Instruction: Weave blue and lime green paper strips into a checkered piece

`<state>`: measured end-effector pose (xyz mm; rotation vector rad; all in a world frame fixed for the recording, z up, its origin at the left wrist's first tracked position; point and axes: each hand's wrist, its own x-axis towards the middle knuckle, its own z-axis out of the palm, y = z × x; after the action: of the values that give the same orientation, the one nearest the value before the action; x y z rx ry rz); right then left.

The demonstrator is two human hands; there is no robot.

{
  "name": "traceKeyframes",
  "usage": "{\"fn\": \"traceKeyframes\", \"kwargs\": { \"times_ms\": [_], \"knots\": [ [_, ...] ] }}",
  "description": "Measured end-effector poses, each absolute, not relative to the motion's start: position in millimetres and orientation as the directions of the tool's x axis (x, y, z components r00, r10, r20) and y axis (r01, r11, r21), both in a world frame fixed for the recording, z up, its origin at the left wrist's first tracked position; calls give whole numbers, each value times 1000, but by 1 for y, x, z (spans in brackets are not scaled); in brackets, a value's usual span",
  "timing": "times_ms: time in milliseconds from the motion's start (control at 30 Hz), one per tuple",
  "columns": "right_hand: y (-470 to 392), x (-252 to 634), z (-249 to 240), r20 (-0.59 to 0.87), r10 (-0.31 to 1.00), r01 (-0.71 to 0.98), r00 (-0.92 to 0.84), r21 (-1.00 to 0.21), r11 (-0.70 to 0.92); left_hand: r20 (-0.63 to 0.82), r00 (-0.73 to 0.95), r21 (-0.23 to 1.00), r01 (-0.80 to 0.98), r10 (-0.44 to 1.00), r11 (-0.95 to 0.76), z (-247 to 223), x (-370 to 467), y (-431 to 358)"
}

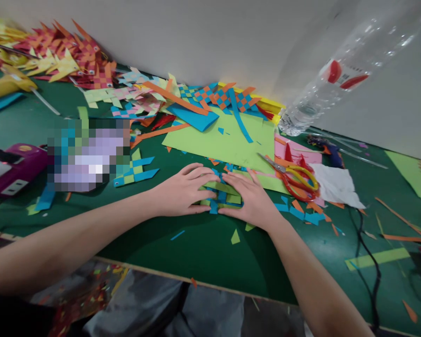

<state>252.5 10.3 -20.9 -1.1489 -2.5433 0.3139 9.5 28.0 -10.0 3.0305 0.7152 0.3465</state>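
Craft workspace: green table [199, 250], paper scraps [297, 213], scissors [282, 170], glue gun [12, 84], woven paper fish [97, 63].

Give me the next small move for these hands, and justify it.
Probably ease the blue and green paper strips closer together with the right hand while the left hand steadies them: both hands' fingers are at the crossing strips, and the dark green table seems to show between some.

L hand [185, 192], R hand [247, 196], palms dn, fingers [207, 178] spread, tips close tog.
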Motion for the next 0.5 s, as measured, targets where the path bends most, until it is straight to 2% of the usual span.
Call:
{"fn": "traceKeyframes", "kwargs": {
  "times_ms": [367,500],
  "knots": [
    [9,252,-20,188,768,700,-612,-323,637,186,877,69,438,443,-896,-11,10,28],
    [9,252,-20,182,772,703,-609,-327,632,259,871,72,414,418,-907,-6,7,30]
  ]
}}
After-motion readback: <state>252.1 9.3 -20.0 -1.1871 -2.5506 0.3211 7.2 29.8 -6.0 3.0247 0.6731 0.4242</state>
